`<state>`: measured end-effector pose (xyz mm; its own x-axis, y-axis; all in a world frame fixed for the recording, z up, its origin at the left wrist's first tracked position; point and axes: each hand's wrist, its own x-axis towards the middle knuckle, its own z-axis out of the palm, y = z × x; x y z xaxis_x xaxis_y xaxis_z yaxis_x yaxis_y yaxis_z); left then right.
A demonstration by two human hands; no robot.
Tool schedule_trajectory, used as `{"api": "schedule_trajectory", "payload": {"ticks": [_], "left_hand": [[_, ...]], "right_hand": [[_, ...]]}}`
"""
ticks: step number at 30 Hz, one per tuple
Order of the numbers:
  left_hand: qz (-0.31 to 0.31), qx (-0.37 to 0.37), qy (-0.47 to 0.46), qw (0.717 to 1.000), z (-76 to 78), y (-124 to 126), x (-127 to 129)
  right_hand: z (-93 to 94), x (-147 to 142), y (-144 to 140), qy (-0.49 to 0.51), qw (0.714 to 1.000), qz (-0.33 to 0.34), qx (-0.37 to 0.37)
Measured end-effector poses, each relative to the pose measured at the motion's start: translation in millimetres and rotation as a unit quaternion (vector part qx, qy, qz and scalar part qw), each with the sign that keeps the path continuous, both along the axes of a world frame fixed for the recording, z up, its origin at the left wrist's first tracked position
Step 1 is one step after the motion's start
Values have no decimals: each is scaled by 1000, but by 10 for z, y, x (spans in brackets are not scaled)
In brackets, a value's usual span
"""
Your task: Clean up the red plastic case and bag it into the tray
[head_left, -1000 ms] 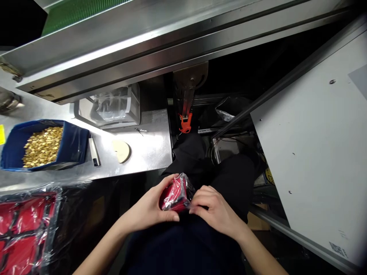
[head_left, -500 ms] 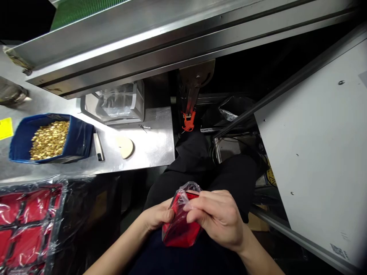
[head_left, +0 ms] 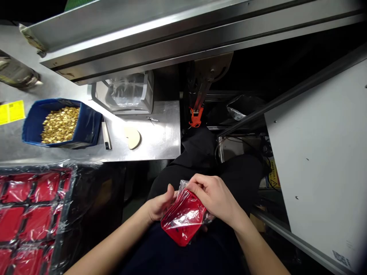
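A flat red piece in a clear plastic bag (head_left: pixel 185 219) lies tilted over my lap, its glossy film catching the light. My left hand (head_left: pixel 163 204) holds it by the left edge, thumb lifted off and fingers partly hidden behind it. At the upper right corner, my right hand (head_left: pixel 213 194) pinches the bag close to its loose crumpled end. Left of my lap stands a plastic-lined box (head_left: pixel 76 191) with rows of similar red pieces (head_left: pixel 37 221) under film.
On the metal bench (head_left: pixel 169 145) sit a blue bin (head_left: pixel 90 124) of small gold parts, a white-handled cutter (head_left: pixel 106 135), a cream disc (head_left: pixel 132 138) and a clear tray (head_left: pixel 149 91). A metal conveyor frame (head_left: pixel 172 42) crosses above. A white panel (head_left: pixel 321 152) stands to the right.
The bagged red piece has turned, showing a flatter glossy face. My right hand has moved up slightly to its corner, and my left thumb has come off it. The view has shifted left.
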<state>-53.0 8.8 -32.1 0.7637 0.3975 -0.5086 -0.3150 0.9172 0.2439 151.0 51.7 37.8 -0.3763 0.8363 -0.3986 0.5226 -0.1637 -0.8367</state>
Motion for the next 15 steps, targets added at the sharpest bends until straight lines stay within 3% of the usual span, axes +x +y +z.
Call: {"api": "schedule_trajectory", "payload": {"ticks": [6,11,15], "left_hand": [[-124,-90,-187,970,-117,-32,99],[-32,-133,-264,955,-347,-72,133],[-2,-180,-298,937,-362,-50,120]], "right_hand": [[-238,-233,166,76,981,-78,-161],[-461,-347,254,181,933,-166,-264],[-535,-363,240,256,886,-229,-312]]}}
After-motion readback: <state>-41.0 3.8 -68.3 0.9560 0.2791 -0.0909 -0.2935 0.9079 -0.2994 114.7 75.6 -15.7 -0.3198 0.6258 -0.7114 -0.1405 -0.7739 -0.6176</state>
